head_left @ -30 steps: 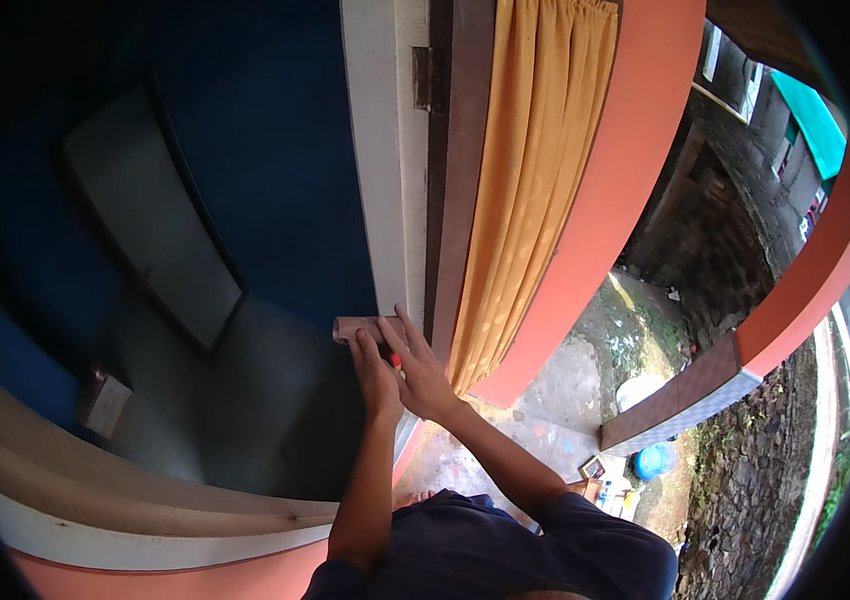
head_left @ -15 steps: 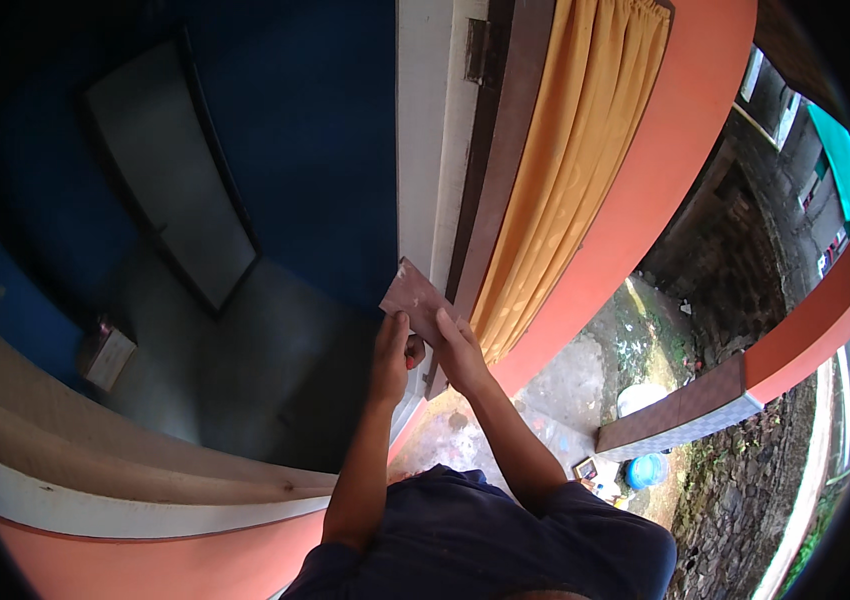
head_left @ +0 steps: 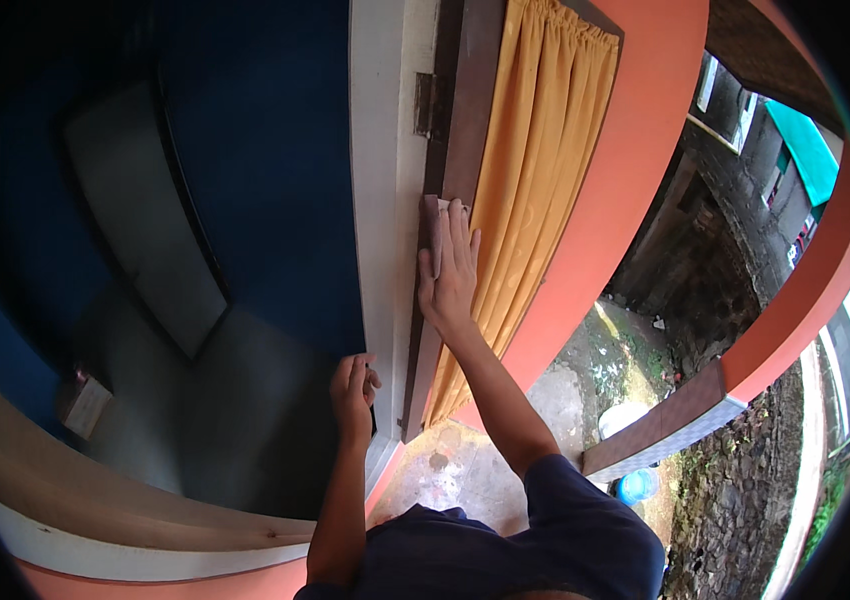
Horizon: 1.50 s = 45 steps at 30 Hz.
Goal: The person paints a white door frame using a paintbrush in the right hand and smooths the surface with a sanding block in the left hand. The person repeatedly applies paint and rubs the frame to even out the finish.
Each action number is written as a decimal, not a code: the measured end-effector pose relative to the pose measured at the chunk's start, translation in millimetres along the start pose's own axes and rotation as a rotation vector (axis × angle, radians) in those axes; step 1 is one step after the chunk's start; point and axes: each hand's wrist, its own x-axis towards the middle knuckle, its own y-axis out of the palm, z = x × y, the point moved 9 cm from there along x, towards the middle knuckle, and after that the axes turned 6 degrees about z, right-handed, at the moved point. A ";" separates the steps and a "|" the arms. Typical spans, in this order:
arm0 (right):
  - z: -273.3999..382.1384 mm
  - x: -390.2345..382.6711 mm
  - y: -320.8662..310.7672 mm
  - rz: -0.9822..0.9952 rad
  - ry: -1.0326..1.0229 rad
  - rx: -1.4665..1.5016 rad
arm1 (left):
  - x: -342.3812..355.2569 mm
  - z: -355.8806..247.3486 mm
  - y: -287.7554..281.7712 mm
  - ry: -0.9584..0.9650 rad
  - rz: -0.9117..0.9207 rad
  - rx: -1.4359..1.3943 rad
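My right hand (head_left: 453, 262) presses a folded brownish-pink sheet, like sandpaper (head_left: 432, 220), against the dark brown wooden frame (head_left: 460, 120) beside a yellow curtain (head_left: 543, 130), its fingers together over the sheet. Lower down, my left hand (head_left: 353, 392) is beside the white door jamb (head_left: 377, 200), fingers curled; what they hold, if anything, is hidden. A metal hinge plate (head_left: 425, 105) shows on the jamb above the sheet.
A dim blue room (head_left: 255, 180) with a pale door (head_left: 145, 210) and a box (head_left: 85, 408) lies left. Right are a coral wall (head_left: 635, 170), a tiled-faced coral ledge (head_left: 665, 428), a blue tub (head_left: 637, 485), a white basin (head_left: 623, 420) and a stone wall (head_left: 735, 500).
The sheet has gone from between both my hands up to the brown frame under my right hand. My left hand has separated from it and now sits lower and further left.
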 end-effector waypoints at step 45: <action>38.7 229.4 -88.2 -0.222 -0.201 -0.083 | 177.2 -193.9 110.2 0.366 -0.138 1.139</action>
